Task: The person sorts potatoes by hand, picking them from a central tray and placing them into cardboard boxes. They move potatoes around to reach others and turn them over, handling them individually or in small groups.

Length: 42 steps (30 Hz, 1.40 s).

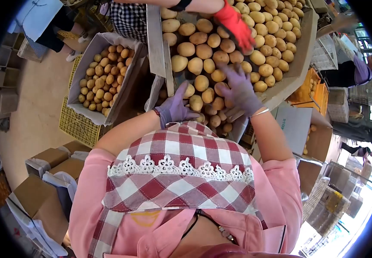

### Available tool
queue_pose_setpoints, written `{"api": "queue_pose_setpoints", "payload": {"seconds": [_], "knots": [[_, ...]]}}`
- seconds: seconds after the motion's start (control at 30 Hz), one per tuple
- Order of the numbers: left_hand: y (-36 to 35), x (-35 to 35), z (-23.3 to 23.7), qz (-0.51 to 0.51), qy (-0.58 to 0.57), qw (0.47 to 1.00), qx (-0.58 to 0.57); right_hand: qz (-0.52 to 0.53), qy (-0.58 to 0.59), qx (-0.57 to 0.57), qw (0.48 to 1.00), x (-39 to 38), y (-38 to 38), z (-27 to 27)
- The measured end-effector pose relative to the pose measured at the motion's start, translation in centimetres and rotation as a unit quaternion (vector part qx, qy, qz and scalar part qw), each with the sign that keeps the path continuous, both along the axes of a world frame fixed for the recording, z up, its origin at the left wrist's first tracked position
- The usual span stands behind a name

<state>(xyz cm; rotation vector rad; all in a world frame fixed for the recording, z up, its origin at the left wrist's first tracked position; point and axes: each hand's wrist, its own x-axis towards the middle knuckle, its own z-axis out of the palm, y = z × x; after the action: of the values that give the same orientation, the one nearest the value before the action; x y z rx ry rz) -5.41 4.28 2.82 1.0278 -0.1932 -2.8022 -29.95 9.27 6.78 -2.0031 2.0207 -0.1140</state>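
Many round yellow-brown fruits [203,51] lie spread over a sorting table [295,81]. My left hand [177,105], in a purple glove, is at the table's near left edge with its fingers apart, beside the nearest fruits. My right hand [240,89], gloved the same way, reaches over the fruits with spread fingers touching or just above them. Between my hands several fruits sit at the near edge, and more lie lower down just in front of the checked apron [181,150]. A co-worker's red-gloved hand [237,28] reaches over the fruits from the top.
A lined box of fruits [76,96] stands at the left on a yellow crate [76,127]. Cardboard boxes [44,189] are at the lower left. At the right are an orange crate [315,96] and an open carton [321,133]. Other people stand farther off.
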Motion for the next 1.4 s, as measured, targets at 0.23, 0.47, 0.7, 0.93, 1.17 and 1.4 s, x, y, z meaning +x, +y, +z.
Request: {"api": "queue_pose_setpoints", "payload": {"seconds": [0.23, 0.47, 0.7, 0.93, 1.17, 1.4], "knots": [[1.2, 0.0, 0.1, -0.101, -0.174, 0.825, -0.529, -0.038, 0.160, 0.022, 0.986, 1.9, -2.0, 1.5], [-1.8, -2.6, 0.4, 0.088, 0.034, 0.995, -0.012, -0.123, -0.259, -0.319, 0.903, 0.7, 8.8, 5.7], [-3.7, -5.7, 3.7, -0.019, -0.067, 0.994, -0.079, -0.285, -0.181, 0.109, 0.935, 4.5, 18.9, -9.1], [-3.2, -7.2, 2.8, -0.071, -0.026, 0.990, -0.121, -0.207, -0.208, 0.183, 0.938, 9.5, 10.9, -16.2], [-4.7, -7.2, 1.4, -0.097, -0.149, 0.983, 0.037, -0.388, -0.276, 0.130, 0.870, 16.5, 3.8, -15.1], [-5.1, -6.6, 2.8, -0.212, -0.138, 0.952, -0.171, -0.015, -0.188, -0.034, 0.981, 18.4, 5.4, -13.7]]}}
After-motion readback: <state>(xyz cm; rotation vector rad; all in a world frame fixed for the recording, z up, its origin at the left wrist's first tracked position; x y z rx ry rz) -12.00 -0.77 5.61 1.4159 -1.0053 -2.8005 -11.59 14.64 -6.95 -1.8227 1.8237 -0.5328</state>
